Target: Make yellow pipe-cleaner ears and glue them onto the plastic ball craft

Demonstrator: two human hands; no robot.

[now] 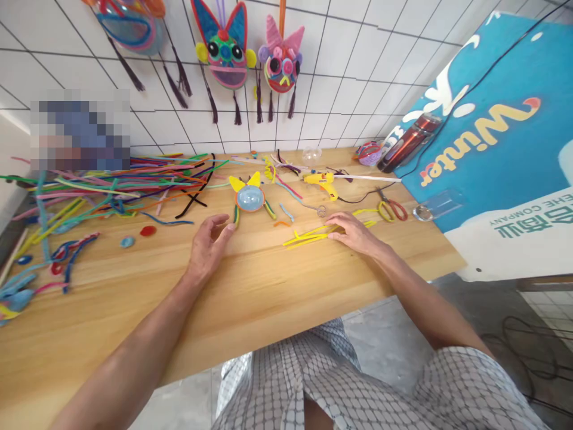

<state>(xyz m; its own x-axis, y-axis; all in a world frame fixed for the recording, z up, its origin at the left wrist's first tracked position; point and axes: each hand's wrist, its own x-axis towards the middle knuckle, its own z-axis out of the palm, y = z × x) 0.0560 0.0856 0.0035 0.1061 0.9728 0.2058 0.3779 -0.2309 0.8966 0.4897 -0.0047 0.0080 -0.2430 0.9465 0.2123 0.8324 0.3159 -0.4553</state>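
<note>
My left hand (209, 245) rests at the table's edge side of a small craft figure (249, 198), fingers loosely curved and apart with nothing in them. The figure has a clear plastic dome body rimmed in orange, yellow ears and green-yellow legs; my fingertips are close to one leg. On the right, my right hand (353, 232) has its fingers closed on some yellow pipe cleaners (308, 234), which lie low over the wood. Where thumb and fingers meet them is partly hidden. Short blue and orange pieces lie between the hands.
A yellow glue gun (323, 183) with its cord and scissors (392, 208) lie beyond my right hand. A red bottle (410, 141) leans near a blue board (496, 107). Many pipe cleaners (147, 185) are heaped at left. Decorated masks (226, 57) hang on the tiled wall.
</note>
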